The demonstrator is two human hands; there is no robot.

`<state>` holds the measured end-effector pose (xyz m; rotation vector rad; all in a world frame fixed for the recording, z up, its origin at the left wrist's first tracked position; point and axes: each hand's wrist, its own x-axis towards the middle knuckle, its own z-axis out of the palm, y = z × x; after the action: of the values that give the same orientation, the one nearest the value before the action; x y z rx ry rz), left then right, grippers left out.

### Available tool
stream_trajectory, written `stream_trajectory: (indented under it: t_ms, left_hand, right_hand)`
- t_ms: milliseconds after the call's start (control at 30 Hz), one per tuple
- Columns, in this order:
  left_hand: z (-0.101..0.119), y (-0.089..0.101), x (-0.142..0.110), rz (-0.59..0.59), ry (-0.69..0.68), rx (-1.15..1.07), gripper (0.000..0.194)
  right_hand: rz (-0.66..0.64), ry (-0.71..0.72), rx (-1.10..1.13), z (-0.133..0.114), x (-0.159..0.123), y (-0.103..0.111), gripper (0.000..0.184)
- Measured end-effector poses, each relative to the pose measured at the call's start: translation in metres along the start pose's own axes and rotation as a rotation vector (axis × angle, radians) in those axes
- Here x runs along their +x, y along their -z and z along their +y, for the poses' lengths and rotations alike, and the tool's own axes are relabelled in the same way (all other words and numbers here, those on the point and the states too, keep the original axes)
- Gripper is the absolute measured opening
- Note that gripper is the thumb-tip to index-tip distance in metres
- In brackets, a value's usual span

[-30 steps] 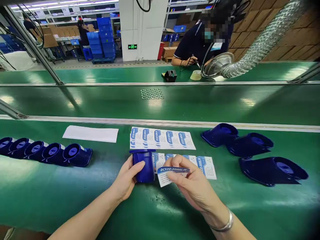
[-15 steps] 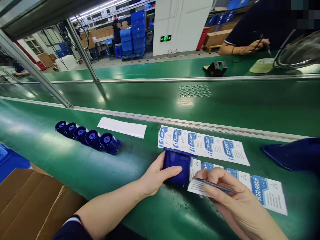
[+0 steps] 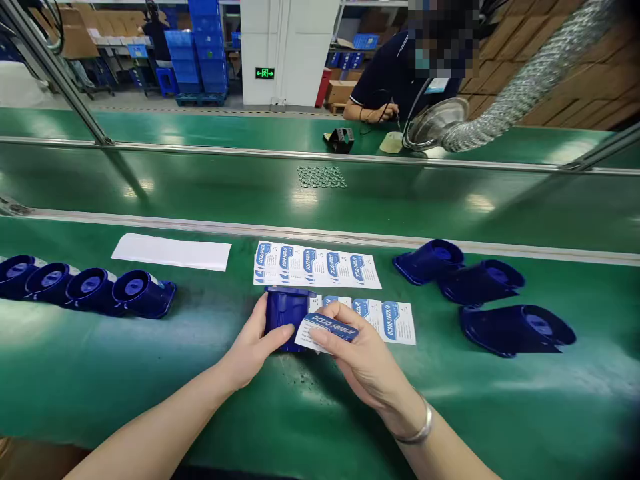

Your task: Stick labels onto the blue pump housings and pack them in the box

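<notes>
My left hand [image 3: 255,347] grips a dark blue plastic housing [image 3: 283,312] that stands on the green table near me. My right hand [image 3: 363,357] pinches a blue-and-white label [image 3: 325,331] and holds it against the housing's right side. Two label sheets lie just behind: a full one [image 3: 316,265] and a partly used one [image 3: 385,320]. A row of blue housings [image 3: 90,290] lies to the left. Three more blue housings [image 3: 480,293] lie to the right.
A white backing strip [image 3: 173,252] lies at the left rear. Beyond a metal rail [image 3: 350,237] runs a green conveyor with a patch of small metal parts [image 3: 321,177]. Across it a person [image 3: 400,80] works beside a silver duct hose [image 3: 510,93].
The view swung left and back to centre. My right hand has brought the label from beside the housing up against its side. My left hand has kept its hold.
</notes>
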<state>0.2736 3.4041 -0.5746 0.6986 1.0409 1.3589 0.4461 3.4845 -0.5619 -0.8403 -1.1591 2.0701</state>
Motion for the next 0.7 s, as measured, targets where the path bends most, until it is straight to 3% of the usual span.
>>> stream_trajectory:
  t_ms: [700]
  left_hand:
    - [0.0014, 0.0024, -0.0006, -0.001, 0.089, 0.031, 0.062]
  right_hand:
    - [-0.021, -0.137, 0.072, 0.0002, 0.0026, 0.0007, 0.034]
